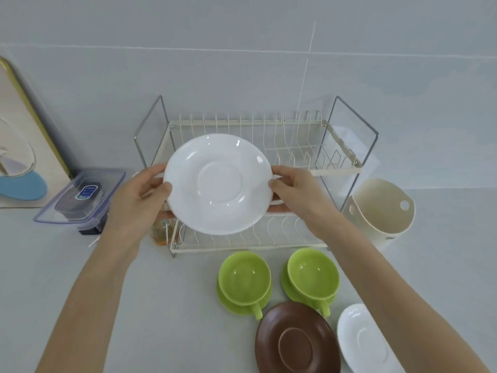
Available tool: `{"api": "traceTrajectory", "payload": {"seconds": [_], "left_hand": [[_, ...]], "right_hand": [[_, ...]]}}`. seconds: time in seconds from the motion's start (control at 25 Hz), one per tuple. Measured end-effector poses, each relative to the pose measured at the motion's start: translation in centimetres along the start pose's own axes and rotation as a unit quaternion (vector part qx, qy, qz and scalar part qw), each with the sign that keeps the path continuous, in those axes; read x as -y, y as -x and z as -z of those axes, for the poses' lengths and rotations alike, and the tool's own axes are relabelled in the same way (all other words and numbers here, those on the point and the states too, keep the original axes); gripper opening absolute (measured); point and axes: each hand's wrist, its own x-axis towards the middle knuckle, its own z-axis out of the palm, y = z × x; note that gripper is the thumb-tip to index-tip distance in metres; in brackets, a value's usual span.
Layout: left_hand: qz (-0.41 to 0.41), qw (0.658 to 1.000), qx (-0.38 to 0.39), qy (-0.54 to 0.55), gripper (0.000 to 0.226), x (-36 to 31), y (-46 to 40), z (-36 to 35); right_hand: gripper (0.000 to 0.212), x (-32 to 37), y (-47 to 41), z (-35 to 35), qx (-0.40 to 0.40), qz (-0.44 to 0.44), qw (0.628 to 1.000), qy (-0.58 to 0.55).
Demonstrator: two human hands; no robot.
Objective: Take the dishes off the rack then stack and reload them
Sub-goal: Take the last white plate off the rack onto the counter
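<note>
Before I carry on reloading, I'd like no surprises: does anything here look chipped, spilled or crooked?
Nothing stands out. Both hands, left and right, hold the round white saucer intact before the cream wire dish rack; no spill shows on the grey countertop.

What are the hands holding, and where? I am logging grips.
Both hands, left hand and right hand, hold one white saucer by opposite rim edges.

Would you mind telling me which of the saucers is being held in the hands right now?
The white saucer in front of the rack, gripped at its edges by the left hand and right hand. The brown saucer and other white saucer lie on the counter.
</note>
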Motion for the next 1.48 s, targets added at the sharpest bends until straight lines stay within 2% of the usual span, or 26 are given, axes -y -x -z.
{"api": "traceTrajectory", "payload": {"seconds": [0.12, 0.48, 0.76, 1.04, 1.4, 1.48], "left_hand": [[0.035, 0.999, 0.012, 0.009, 0.038, 3.0, 4.3, 0.7], [0.205, 0.979, 0.015, -0.004, 0.041, 11.7, 13.4, 3.2], [0.294, 0.955, 0.007, -0.030, 0.035, 15.8, 16.7, 4.3], [0.341, 0.937, -0.008, -0.076, 0.038, 18.7, 18.0, 4.5], [0.333, 0.932, -0.004, -0.140, 0.033, 18.5, 17.4, 4.2], [0.329, 0.931, 0.002, -0.158, 0.033, 18.4, 17.4, 4.1]], "right_hand": [[0.036, -3.4, 3.6, -0.9, 0.023, -0.051, 0.998, -0.024], [0.035, -13.1, 11.6, -4.4, 0.011, -0.187, 0.982, 0.002], [0.038, -16.8, 14.6, -7.0, 0.044, -0.234, 0.971, 0.030], [0.030, -18.2, 15.2, -8.5, 0.067, -0.292, 0.954, 0.007], [0.028, -18.0, 14.9, -9.0, 0.102, -0.291, 0.947, 0.089], [0.020, -17.8, 14.8, -8.7, 0.109, -0.275, 0.949, 0.111]]}}
